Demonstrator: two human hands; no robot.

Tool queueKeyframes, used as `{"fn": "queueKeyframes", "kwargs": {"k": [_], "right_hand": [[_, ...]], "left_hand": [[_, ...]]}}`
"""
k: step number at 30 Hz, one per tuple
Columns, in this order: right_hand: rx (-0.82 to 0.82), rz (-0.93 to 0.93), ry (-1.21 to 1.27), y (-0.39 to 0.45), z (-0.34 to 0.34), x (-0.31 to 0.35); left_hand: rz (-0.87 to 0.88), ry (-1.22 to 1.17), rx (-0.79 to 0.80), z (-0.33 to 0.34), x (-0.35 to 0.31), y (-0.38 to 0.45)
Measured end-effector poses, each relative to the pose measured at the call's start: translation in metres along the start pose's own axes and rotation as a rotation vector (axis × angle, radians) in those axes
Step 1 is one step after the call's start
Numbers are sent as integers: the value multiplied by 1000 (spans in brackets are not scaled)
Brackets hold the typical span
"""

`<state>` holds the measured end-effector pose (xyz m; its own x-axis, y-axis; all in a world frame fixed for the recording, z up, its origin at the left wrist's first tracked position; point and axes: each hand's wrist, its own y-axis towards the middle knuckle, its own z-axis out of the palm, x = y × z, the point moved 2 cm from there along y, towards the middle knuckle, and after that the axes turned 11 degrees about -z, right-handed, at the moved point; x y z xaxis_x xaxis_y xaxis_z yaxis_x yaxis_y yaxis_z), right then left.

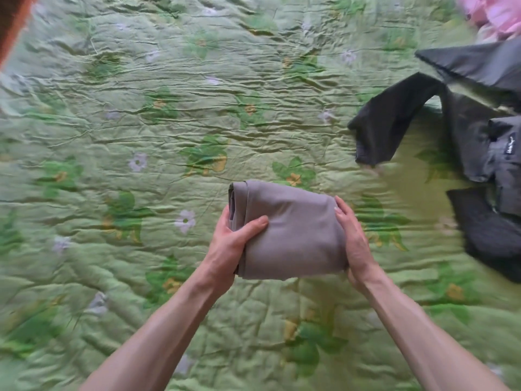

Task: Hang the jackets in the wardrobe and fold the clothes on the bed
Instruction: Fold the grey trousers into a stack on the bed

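Observation:
A folded grey-mauve garment (293, 230) is held over the green flowered bedspread (146, 117), a little right of the middle of the view. My left hand (228, 244) grips its left edge, thumb on top and fingers underneath. My right hand (353, 238) holds the right edge with the fingers wrapped along the side. A dark grey jacket (479, 142) lies spread and crumpled on the bed at the right, one sleeve bent toward the middle.
Pink cloth (493, 15) lies at the top right corner of the bed. An orange-red edge (14, 21) shows at the top left corner. The bedspread is wrinkled and bare on the left and near side.

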<state>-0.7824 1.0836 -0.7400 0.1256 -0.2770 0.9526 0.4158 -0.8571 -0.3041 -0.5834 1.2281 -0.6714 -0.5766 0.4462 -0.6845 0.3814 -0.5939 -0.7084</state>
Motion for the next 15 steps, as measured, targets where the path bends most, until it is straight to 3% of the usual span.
{"fn": "queueKeyframes", "kwargs": {"k": [3,8,12,15], "right_hand": [[97,95,112,-30,5,42],[107,124,43,-102,24,132],[229,296,215,-155,30,179],[237,289,247,-186,29,228]], "left_hand": [[21,1,31,2,-33,-51],[30,17,45,2,-89,-147],[25,43,64,9,-125,-216],[53,67,70,10,-154,-257]]}}
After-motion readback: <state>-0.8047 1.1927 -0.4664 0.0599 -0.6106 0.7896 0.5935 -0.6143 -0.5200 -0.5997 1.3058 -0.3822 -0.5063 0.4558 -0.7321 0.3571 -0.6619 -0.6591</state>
